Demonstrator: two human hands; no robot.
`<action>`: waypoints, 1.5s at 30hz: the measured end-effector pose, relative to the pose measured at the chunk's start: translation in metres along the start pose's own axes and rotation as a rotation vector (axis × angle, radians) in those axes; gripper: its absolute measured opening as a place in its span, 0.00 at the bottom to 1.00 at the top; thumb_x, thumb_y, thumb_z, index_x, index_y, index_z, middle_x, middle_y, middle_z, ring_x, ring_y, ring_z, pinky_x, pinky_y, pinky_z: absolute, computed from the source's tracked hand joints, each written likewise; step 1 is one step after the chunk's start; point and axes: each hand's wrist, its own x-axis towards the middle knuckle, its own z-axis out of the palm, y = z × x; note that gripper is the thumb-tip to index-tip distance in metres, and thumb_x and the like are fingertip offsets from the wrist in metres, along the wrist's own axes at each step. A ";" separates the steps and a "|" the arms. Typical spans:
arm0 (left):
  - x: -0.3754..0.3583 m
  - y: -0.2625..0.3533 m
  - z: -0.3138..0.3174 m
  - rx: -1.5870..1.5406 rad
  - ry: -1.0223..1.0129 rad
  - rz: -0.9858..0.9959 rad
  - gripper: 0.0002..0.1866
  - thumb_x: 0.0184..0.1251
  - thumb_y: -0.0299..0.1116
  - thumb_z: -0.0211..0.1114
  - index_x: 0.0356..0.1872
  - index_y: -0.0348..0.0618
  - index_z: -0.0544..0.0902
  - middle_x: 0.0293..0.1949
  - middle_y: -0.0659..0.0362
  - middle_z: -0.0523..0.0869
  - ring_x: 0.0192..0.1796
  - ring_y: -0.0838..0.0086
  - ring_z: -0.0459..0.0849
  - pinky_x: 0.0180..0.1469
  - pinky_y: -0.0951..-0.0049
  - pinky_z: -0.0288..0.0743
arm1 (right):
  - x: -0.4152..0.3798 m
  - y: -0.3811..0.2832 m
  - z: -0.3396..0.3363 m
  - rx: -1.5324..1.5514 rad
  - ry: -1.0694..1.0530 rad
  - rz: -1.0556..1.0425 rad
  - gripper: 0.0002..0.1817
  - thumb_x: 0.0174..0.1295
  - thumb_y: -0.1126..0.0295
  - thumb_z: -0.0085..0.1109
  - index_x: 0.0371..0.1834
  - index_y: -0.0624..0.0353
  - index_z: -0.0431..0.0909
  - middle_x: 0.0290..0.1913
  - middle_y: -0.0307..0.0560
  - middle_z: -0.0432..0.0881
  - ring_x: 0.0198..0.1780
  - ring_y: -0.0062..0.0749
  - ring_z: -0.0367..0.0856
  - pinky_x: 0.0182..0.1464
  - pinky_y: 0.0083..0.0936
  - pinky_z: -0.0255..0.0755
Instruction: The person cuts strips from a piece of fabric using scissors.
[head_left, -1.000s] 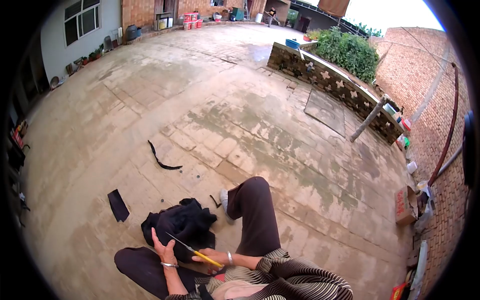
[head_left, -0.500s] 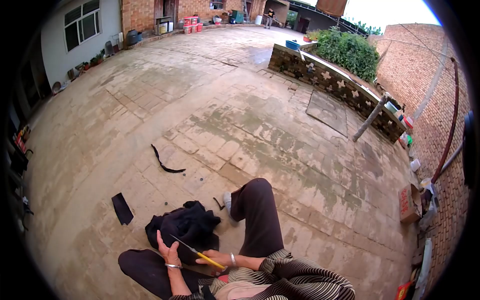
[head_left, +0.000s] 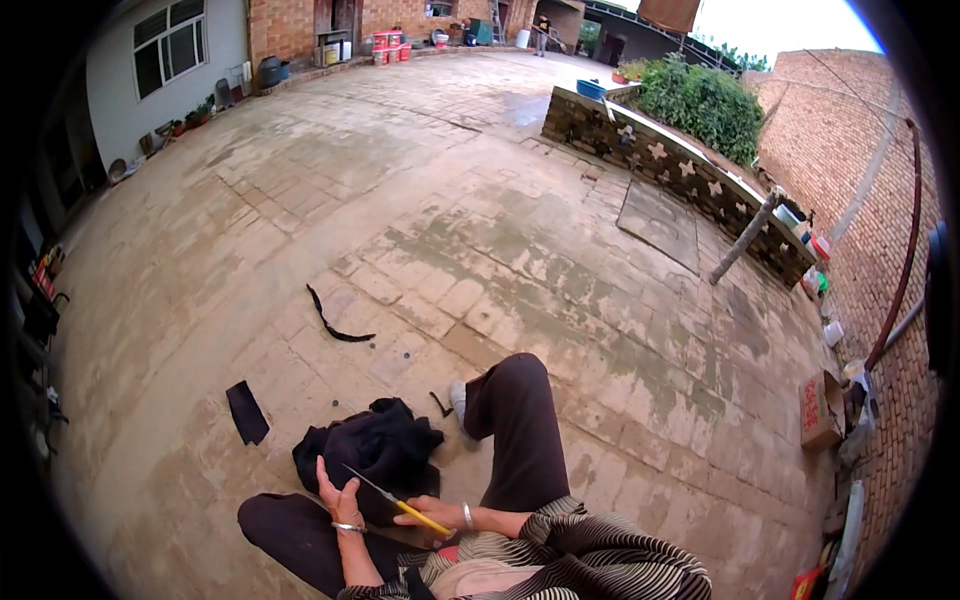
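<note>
I sit on a paved courtyard floor with my knees up. My right hand point(head_left: 432, 511) grips scissors with yellow handles point(head_left: 400, 505), their blades pointing up and left. My left hand point(head_left: 338, 492) rests on a heap of black cloth point(head_left: 368, 450) that lies between my legs, its fingers on the cloth's near edge right beside the blade tips. Both wrists carry metal bangles.
A flat black scrap point(head_left: 246, 412) and a long curved black strip point(head_left: 333, 322) lie on the paving to the left. A small dark scrap point(head_left: 438, 403) lies by my shoe. A low patterned wall point(head_left: 680, 175), a leaning pole point(head_left: 742, 238) and a cardboard box point(head_left: 818, 410) stand to the right.
The view has drifted slightly; my hands, the scissors and the cloth stay almost where they were.
</note>
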 end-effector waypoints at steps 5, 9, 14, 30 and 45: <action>0.000 0.001 0.000 -0.014 -0.008 -0.045 0.45 0.40 0.19 0.63 0.70 0.39 0.66 0.64 0.52 0.72 0.66 0.62 0.70 0.70 0.70 0.57 | 0.000 0.002 0.002 -0.012 0.032 -0.036 0.37 0.56 0.34 0.61 0.33 0.67 0.77 0.24 0.47 0.76 0.29 0.30 0.78 0.29 0.29 0.69; 0.000 -0.002 -0.002 0.008 -0.010 -0.025 0.44 0.40 0.20 0.63 0.70 0.39 0.66 0.64 0.52 0.72 0.66 0.63 0.70 0.71 0.70 0.57 | 0.005 0.007 0.000 -0.029 -0.006 -0.019 0.34 0.58 0.39 0.62 0.38 0.66 0.74 0.27 0.50 0.77 0.26 0.35 0.81 0.25 0.28 0.74; 0.002 -0.007 -0.004 -0.010 -0.026 -0.016 0.44 0.41 0.20 0.63 0.69 0.38 0.66 0.65 0.53 0.71 0.66 0.63 0.69 0.71 0.70 0.57 | 0.012 0.017 0.000 -0.005 -0.030 -0.004 0.32 0.59 0.43 0.64 0.44 0.67 0.72 0.30 0.50 0.78 0.23 0.34 0.84 0.21 0.25 0.79; 0.001 -0.006 -0.004 -0.028 -0.050 -0.051 0.43 0.43 0.20 0.61 0.70 0.37 0.66 0.65 0.52 0.70 0.65 0.64 0.69 0.70 0.69 0.58 | 0.003 0.009 0.002 -0.047 -0.031 -0.045 0.32 0.56 0.40 0.64 0.34 0.66 0.78 0.25 0.45 0.75 0.30 0.29 0.75 0.31 0.32 0.67; -0.001 0.001 -0.001 0.039 -0.065 -0.056 0.39 0.45 0.20 0.60 0.68 0.37 0.68 0.66 0.50 0.68 0.64 0.62 0.69 0.70 0.67 0.57 | 0.021 0.034 0.002 -0.172 0.019 -0.167 0.34 0.58 0.40 0.62 0.37 0.69 0.77 0.29 0.49 0.78 0.33 0.32 0.77 0.34 0.33 0.70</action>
